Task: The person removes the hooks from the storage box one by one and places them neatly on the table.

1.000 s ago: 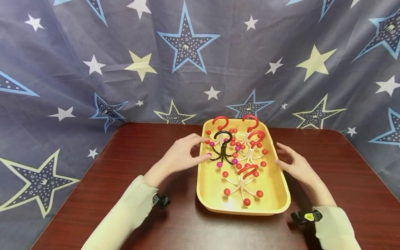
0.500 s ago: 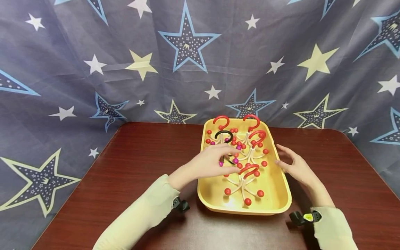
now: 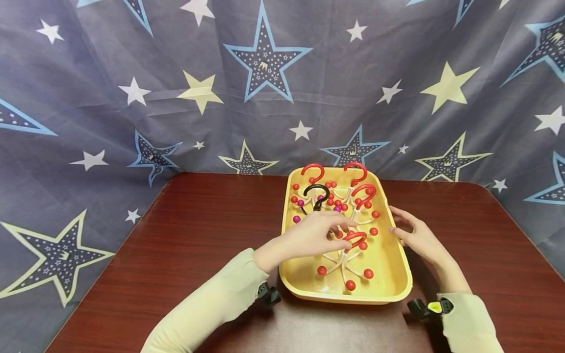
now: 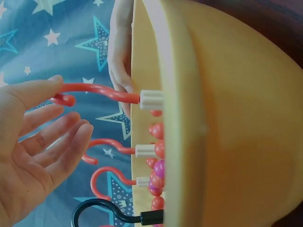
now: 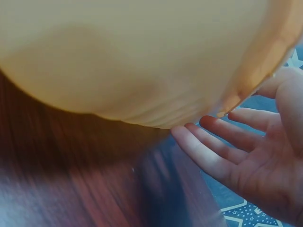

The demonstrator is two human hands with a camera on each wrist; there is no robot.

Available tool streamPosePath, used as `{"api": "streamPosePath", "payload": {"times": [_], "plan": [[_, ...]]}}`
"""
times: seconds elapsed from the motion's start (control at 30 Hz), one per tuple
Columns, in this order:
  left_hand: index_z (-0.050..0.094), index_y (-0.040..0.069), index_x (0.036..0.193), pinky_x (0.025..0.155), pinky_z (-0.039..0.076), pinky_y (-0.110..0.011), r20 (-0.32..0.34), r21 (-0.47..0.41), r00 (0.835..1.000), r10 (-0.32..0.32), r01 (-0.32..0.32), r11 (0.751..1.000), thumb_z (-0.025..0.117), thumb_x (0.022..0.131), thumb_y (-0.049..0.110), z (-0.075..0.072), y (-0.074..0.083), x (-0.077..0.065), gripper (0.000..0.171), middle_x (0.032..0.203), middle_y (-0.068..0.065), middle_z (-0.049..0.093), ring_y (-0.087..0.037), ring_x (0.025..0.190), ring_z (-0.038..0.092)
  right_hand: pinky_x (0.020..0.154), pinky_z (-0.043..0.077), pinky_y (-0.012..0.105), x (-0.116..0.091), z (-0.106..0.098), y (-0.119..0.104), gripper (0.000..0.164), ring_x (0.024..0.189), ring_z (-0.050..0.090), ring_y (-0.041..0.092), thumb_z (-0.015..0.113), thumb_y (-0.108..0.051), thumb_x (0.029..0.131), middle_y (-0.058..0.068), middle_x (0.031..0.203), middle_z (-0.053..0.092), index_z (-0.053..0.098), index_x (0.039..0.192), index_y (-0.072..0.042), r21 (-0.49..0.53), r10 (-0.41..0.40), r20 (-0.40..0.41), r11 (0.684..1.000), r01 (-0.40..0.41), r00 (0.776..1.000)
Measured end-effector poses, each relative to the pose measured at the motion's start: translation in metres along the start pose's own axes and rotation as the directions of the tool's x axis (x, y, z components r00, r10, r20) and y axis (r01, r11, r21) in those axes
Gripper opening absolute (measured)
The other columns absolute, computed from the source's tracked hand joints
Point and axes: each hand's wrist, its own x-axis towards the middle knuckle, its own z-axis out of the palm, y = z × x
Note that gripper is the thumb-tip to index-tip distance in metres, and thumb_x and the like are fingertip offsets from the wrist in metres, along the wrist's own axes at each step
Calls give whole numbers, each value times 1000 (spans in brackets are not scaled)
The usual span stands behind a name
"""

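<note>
Just beyond your left knuckles stands a black-hooked piece (image 3: 317, 207), its legs partly covered by your hand. Your left hand (image 3: 309, 236) is wide, thumb apart from relaxed fingers, gripping nothing; the thumb seems to touch the curl of a red hook (image 4: 94, 88), while the fingertips lie beyond it. That hook tops the red-and-white piece (image 3: 344, 259), upright on the tray floor below your left fingertips, thin legs splayed and ending in red balls (image 3: 350, 285). It looks like light, fairly stiff plastic, smooth enough to turn or slide under a loose pinch. You'd best take the hook low, near its white socket (image 4: 151, 100); the slim legs look easier to bend and could snag on others. More red-hooked pieces crowd beyond those fingers. Farther right, the yellow tray's side wall (image 3: 390, 267) rises between your hands. Your right hand (image 3: 419, 239) is outside it, fingers mostly straight, thumb apart, holding nothing; its fingertips are at the rim, though whether they press you can't tell.
</note>
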Motion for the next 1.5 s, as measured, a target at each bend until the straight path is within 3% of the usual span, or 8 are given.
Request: {"api": "streamPosePath", "payload": {"times": [0.3,0.57,0.8,0.97,1.07,1.2,1.3,1.5], "plan": [[66,18,110,73,42,-13,-27,-32,999,28,-29,999,64,84,22,0,3,0,26,105,5,66,-2,90,57,63,51,26,-1,1,-1,59,78,59,5,52,-10,89,29,122,46,27,142,-4,46,22,3,999,-22,1000],[67,17,110,83,44,-18,-58,-23,998,28,-29,999,62,86,19,0,3,-2,25,109,2,66,-7,101,59,63,51,27,-2,2,3,58,79,58,5,51,-11,89,28,121,47,27,142,-4,55,10,-1,998,-10,1000],[68,15,107,70,42,-17,-162,-14,987,10,-12,1000,62,86,17,-7,1,-4,22,99,1,67,-6,81,56,62,52,28,-2,2,3,59,78,59,5,51,-10,89,30,120,47,27,142,-2,69,-11,4,998,11,1000],[69,17,106,68,40,-18,-220,-24,976,-1,-4,1000,64,84,16,-16,-2,-7,22,95,4,66,-4,75,52,62,52,29,-3,1,3,59,78,60,6,51,-9,89,31,120,46,26,142,-1,79,-21,11,997,21,1000],[70,17,104,66,40,-17,-263,-25,965,7,-14,1000,65,83,14,-23,-4,-10,22,87,5,64,-4,71,49,63,52,29,-2,2,3,58,78,60,6,51,-9,90,31,121,45,26,142,-2,88,-20,15,996,18,1000],[71,16,102,65,41,-17,-333,-36,943,1,-14,999,67,82,13,-34,-9,-15,21,90,5,67,-4,74,52,63,53,29,-2,2,4,58,79,60,6,51,-9,90,31,120,45,26,142,-1,93,-29,18,995,27,999],[71,16,102,66,44,-19,-379,-49,925,-26,8,999,68,81,13,-44,-13,-21,22,93,4,68,-4,76,55,64,52,29,-3,3,4,58,80,60,6,51,-9,90,31,120,45,26,142,-1,92,-27,19,995,25,999],[72,16,100,57,43,-20,-459,-92,885,-72,34,995,69,80,11,-62,-23,-33,21,78,6,62,-3,66,51,64,53,30,-2,3,3,59,81,60,8,51,-10,89,30,122,44,25,142,-3,101,-10,19,995,8,1000]]}}
